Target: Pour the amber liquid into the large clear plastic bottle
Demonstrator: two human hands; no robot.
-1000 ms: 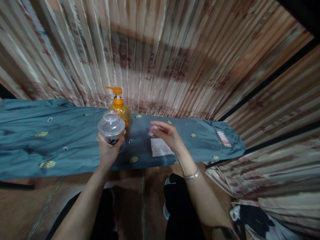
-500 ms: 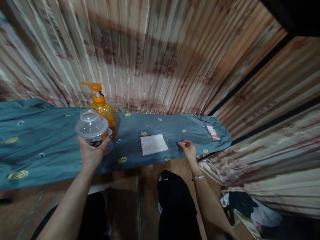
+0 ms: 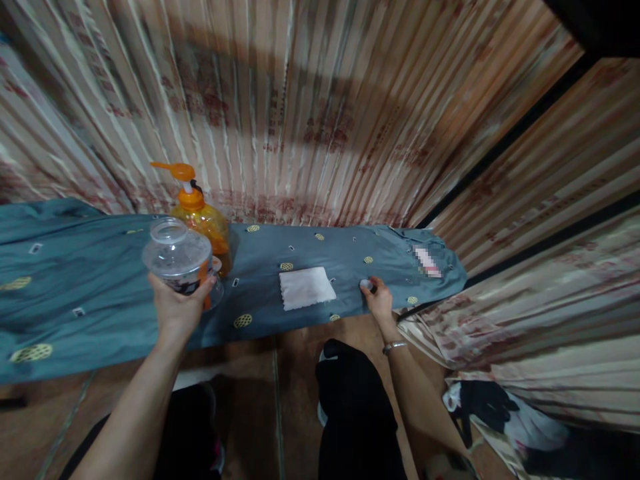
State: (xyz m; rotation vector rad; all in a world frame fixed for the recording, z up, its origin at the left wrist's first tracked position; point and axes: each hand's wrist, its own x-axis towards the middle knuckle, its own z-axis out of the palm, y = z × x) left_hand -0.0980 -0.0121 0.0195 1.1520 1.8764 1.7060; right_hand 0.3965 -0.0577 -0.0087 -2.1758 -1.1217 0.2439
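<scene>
Clear plastic, that was the jar (image 3: 179, 257) we held up in our left hand (image 3: 177, 308), fingers clenched round its lower half, its open mouth upward and its long axis upright, just above the worktop (image 3: 100, 293) with its blue-green cloth. Right behind the jar stood an orange pump bottle (image 3: 200, 217), close enough that the two overlapped in view. Our right hand (image 3: 379, 301) was well apart from the jar, out to the right near the front edge of the worktop, fingertips pinched on a small pale cap (image 3: 367, 285) that rested on the cloth. Between the two hands lay a white square of cloth (image 3: 306, 288), flat. So the cap lay to the right of the jar, nearer the right hand, with the white square in between.
</scene>
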